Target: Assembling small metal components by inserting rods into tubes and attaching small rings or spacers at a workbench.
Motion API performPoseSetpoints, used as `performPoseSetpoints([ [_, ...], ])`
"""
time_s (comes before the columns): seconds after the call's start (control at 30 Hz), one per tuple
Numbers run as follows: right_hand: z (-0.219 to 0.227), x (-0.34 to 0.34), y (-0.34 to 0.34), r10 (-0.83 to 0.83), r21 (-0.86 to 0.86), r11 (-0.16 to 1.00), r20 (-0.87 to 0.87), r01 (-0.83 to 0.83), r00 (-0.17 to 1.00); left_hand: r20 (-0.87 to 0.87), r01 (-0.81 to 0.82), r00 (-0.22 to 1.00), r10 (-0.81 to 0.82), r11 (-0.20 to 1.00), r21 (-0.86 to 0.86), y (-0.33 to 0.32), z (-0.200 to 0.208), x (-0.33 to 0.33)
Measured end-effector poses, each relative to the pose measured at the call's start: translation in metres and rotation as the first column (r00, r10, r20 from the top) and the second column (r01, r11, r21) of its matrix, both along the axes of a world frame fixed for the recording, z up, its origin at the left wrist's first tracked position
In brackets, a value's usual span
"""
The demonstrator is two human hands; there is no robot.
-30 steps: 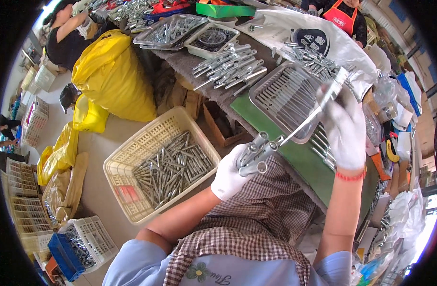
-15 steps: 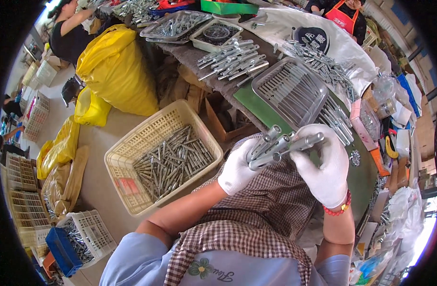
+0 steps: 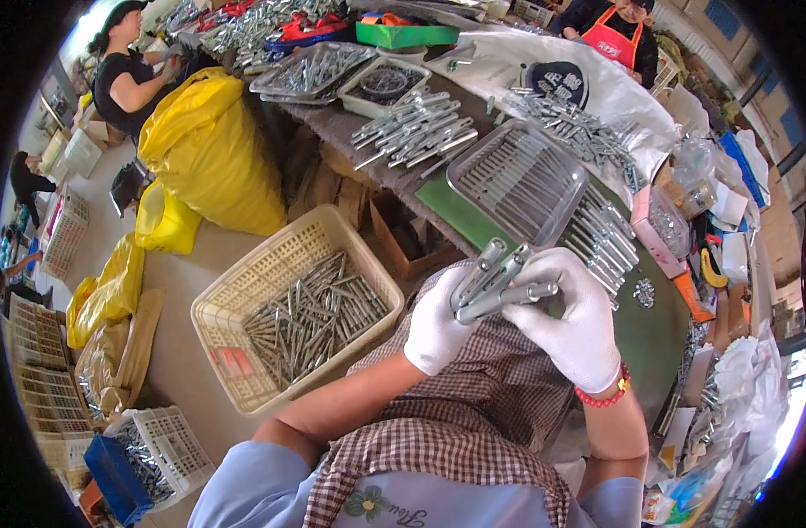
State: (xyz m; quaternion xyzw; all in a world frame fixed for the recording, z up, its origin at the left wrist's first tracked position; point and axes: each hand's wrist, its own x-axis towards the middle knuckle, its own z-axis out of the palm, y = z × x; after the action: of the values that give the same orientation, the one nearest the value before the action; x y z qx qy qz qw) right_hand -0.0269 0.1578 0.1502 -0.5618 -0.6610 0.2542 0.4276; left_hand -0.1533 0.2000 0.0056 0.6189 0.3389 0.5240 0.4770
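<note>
White knitted gloves cover both my hands above my lap. My left hand (image 3: 437, 326) is closed round a small bundle of shiny metal tubes (image 3: 489, 269) whose open ends point up and away from me. My right hand (image 3: 572, 322) pinches one metal tube (image 3: 519, 297) between thumb and fingers; it lies slantwise against the bundle's near side. Just beyond my hands, a clear grey plastic tray (image 3: 568, 167) holds a neat row of long metal rods. More tubes (image 3: 604, 242) lie side by side to the right of the tray.
Left of my lap stands a beige plastic basket (image 3: 284, 249) full of loose metal rods. Yellow sacks (image 3: 211, 145) stand farther left. Another rod pile (image 3: 413, 130) sits on the bench, near a pink box (image 3: 658, 220). Two people, one in a red apron (image 3: 616, 40), are at the far side.
My view has shifted slightly. The right-hand tube has come lower and closer against the bundle in my left hand, and my right hand has moved left with it.
</note>
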Motion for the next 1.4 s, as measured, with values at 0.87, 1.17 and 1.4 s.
performPoseSetpoints([
  [0.87,0.023,0.071,-0.082,-0.609,0.328,0.783,0.231,0.529,0.759,0.223,0.269,0.953,-0.207,0.914,-0.302,-0.025,-0.001,0.030],
  [1.17,-0.002,0.102,-0.066,-0.641,0.195,0.765,0.133,0.614,0.756,0.204,0.329,0.940,-0.273,0.881,-0.339,-0.017,-0.002,0.028],
  [1.4,-0.007,0.135,-0.064,-0.623,-0.098,0.755,-0.416,0.648,0.663,0.152,0.300,0.952,-0.264,0.897,-0.323,-0.015,-0.006,0.028],
])
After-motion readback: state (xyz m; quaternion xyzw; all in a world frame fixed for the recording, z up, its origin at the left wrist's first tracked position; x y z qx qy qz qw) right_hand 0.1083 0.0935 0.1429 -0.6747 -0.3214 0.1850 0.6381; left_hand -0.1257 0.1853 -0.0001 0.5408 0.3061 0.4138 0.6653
